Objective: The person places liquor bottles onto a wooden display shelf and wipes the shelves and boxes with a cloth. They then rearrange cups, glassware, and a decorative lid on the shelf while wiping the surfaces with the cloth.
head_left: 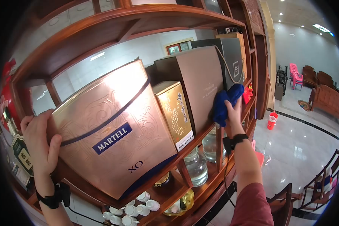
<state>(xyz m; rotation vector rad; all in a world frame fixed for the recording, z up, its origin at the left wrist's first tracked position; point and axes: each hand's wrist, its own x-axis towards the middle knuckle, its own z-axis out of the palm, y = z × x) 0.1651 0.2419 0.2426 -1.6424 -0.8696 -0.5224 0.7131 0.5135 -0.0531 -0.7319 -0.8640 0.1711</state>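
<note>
Dark-red fabric sleeve of the right arm comes nearest to the camera, lower and to the right of the large, shiny copper-coloured box marked MARTELL XO, which stands on a brown wooden shelf unit. To the right of this MARTELL box, the right hand is closed around a bunched dark-blue cloth, which is at the right edge of a tall taupe-brown box with the word PARADIS. The left hand is at the left edge of the MARTELL box, with the fingers bent and the thumb in front; its fingertips are partly hidden, so I cannot tell whether it really grips. Just beside the MARTELL box, on its right, stands a slim gold cardboard box marked MOUTAI. Farther to the right is a dark grey bag with a rope handle. Lower than the MARTELL box are small white cups and, more to the right, a clear glass jar. Well apart to its right, a red plastic bucket stands on the floor.
</note>
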